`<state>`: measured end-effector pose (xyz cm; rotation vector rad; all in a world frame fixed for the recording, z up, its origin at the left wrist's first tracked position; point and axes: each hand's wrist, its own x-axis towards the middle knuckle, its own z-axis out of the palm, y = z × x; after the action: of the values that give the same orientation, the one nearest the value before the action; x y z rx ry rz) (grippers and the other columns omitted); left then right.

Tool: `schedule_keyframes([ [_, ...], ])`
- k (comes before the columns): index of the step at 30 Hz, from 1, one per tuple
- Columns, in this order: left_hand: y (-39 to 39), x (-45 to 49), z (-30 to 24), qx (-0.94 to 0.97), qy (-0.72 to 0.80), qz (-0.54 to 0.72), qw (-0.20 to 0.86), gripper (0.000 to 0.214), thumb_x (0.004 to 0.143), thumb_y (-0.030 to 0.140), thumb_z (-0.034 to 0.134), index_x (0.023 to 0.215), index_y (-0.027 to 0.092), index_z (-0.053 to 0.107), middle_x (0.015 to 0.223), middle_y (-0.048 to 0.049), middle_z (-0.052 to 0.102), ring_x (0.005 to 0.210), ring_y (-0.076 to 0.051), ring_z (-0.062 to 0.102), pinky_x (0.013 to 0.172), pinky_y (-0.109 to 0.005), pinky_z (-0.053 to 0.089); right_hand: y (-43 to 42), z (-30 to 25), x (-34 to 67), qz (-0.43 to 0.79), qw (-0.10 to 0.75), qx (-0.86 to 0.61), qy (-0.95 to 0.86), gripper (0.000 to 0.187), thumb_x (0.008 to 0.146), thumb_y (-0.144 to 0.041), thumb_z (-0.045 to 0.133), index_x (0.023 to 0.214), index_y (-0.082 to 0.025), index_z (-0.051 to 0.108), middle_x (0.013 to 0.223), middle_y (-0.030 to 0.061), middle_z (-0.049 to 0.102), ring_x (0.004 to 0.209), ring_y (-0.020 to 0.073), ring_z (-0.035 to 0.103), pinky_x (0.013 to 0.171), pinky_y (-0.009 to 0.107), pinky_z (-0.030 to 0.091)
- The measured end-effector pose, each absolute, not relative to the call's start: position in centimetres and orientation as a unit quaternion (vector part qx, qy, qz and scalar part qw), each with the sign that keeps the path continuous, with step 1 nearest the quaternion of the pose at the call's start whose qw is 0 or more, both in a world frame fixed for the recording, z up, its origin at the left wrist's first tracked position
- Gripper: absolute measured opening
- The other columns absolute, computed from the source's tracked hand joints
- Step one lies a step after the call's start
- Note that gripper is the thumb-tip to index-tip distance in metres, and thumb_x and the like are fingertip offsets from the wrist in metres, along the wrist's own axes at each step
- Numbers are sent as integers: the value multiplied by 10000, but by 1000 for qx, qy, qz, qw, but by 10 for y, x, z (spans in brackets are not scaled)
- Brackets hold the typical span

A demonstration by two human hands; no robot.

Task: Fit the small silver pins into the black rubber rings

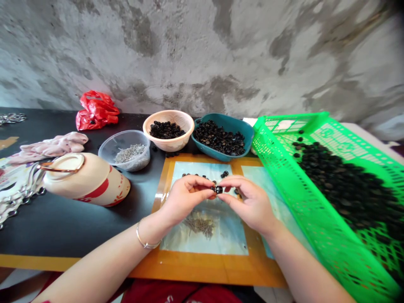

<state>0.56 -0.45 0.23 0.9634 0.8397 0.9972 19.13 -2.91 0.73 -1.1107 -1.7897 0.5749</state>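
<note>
My left hand (186, 195) and my right hand (249, 202) meet above an orange-edged mat (202, 265), fingers pinched together on a small black round part (219, 190) held between both. A silver bangle circles my left wrist. Under the hands lies a small heap of thin grey pins (200, 224). A few loose black parts (202, 176) lie on the mat just beyond my fingers.
A beige bowl (168, 143) and a teal bowl (221, 158) hold black parts. A green plastic basket (315, 219) with many black parts stands tilted at the right. A clear tub of pins (126, 151), a cream jar on its side (85, 181), pink cloth and a red bag sit left.
</note>
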Motion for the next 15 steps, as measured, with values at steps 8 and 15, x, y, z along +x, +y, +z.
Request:
schedule_keyframes([
  [8, -5, 5, 4, 452, 375, 448, 675, 227, 624, 201, 827, 799, 126, 703, 742, -32, 719, 661, -157, 697, 685, -288, 581, -31, 5, 192, 190, 455, -441, -750, 193, 836, -226, 692, 1023, -243, 646, 936, 43, 688, 814, 192, 647, 762, 360, 546],
  [15, -5, 4, 6, 456, 374, 445, 674, 196, 619, 175, 819, 775, 131, 709, 729, -29, 720, 644, -149, 690, 669, -274, 576, -30, 5, 191, 188, 452, -434, -756, 225, 835, -202, 695, 1047, -250, 637, 940, 41, 681, 829, 191, 642, 759, 354, 546],
])
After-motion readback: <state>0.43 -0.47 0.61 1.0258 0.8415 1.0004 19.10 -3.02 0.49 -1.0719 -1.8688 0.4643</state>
